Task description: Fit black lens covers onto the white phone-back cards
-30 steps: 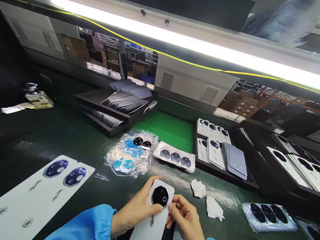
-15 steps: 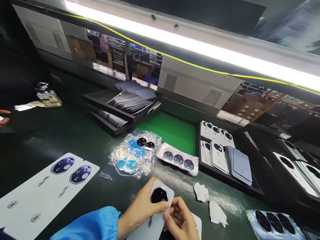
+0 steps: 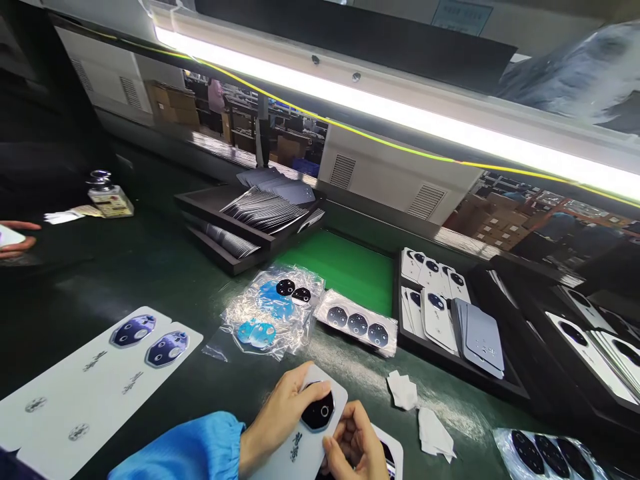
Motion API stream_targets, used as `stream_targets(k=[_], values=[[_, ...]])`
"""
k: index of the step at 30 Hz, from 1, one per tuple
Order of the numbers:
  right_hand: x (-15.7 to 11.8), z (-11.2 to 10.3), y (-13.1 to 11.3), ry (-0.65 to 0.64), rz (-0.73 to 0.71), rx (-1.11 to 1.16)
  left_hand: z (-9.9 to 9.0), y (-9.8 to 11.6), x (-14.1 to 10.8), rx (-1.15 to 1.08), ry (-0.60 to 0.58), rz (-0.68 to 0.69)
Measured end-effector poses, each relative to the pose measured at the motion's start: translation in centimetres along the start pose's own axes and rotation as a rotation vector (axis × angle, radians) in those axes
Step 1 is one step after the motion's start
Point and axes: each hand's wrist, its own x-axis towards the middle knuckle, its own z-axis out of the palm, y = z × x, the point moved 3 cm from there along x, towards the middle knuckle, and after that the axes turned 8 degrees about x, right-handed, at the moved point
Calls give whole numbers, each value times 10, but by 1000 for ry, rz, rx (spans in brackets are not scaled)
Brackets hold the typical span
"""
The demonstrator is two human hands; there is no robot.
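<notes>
A white phone back panel (image 3: 314,448) with a black, many-sided camera plate (image 3: 321,416) is tilted in front of me. My left hand (image 3: 280,415) grips it from the left, its thumb lying across the top of the plate. At the panel's right edge, my right hand (image 3: 364,448) has curled fingers, with the thumb touching the edge. Another white panel (image 3: 396,448) lies partly hidden behind my right hand. On the bench to the left rest two large white panels (image 3: 107,383) with purple-blue camera plates.
Clear bags of blue and black plates (image 3: 273,310) and a wrapped pack of plates (image 3: 357,323) lie ahead. Black trays (image 3: 220,207) hold stacked panels; another tray (image 3: 465,363) stands right. White scraps (image 3: 403,390) lie nearby. Another person's hand (image 3: 20,247) shows far left, near a bottle (image 3: 110,200).
My left thumb has moved up from the camera plate's lower right to its top. My right hand has shifted slightly down and left. The other person's hand shows more, holding something white.
</notes>
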Motion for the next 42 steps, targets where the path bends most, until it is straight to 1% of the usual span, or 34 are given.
stream_targets(k=[6, 9, 12, 14, 17, 19, 23, 26, 32, 34, 37, 39, 42], values=[[5, 0, 0, -57, 54, 147, -4, 1, -1, -16, -91, -37], [7, -4, -3, -39, 97, 194, -5, 0, -1, -3, -170, -56], [8, -9, -7, 7, 108, 216, -4, -1, -2, -33, -235, -68], [8, -11, -10, 38, 93, 222, -1, -2, -2, -14, -241, -53], [7, -13, -12, 83, 64, 234, 3, -4, -4, 74, -203, 0], [7, -13, -11, 94, 58, 238, 4, -6, -4, 109, -193, 11], [8, -13, -8, 79, 66, 230, 3, -8, -3, 90, -242, 17], [9, -14, -8, 79, 72, 214, -1, -4, -3, 59, -298, 29], [8, -17, -13, 64, 92, 200, -8, 11, -2, -40, -398, 38], [8, -16, -15, 52, 87, 193, -11, 12, 0, -15, -383, 15], [9, -14, -16, 28, 87, 188, -14, 10, 3, 36, -306, 3], [9, -13, -12, 14, 84, 174, -15, 8, 6, 39, -255, 19], [7, -18, -3, 13, 53, 128, -13, 6, 9, -4, -235, 36]])
